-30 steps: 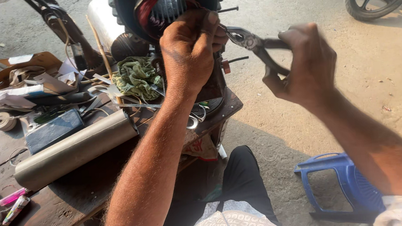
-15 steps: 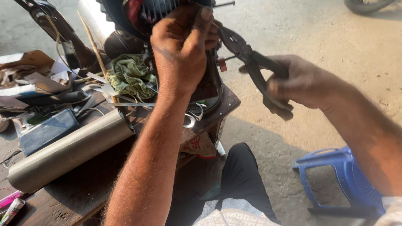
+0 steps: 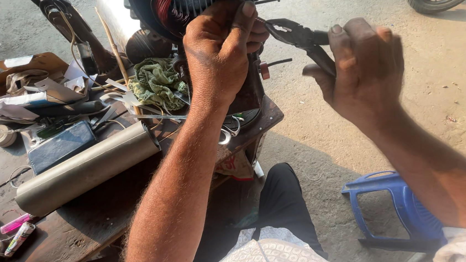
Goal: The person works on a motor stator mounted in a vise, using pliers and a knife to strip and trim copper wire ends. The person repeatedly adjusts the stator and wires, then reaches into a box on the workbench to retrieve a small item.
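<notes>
The right hand (image 3: 364, 68) is closed around the handles of black pliers (image 3: 297, 36), whose nose reaches toward the left hand (image 3: 224, 48). That hand pinches something at the motor (image 3: 189, 1) winding, just beside the plier tips.

Person, seen from a head-worn camera.

Left hand (image 3: 221, 51): bare, no glove, ring or watch; dark grime across the knuckles and fingers. Forearm bare, hairy, no sleeve below the elbow.

Right hand (image 3: 364, 68): bare, unadorned; fingertips and nails blackened with grease. Forearm bare to the elbow.

Short-sleeved white patterned cotton shirt (image 3: 271, 258): small repeating dotted lattice print; sleeve hems show at the lower left and lower right edges of the view.

Black cloth trousers (image 3: 286, 204): plain, one leg visible below the shirt.
</notes>
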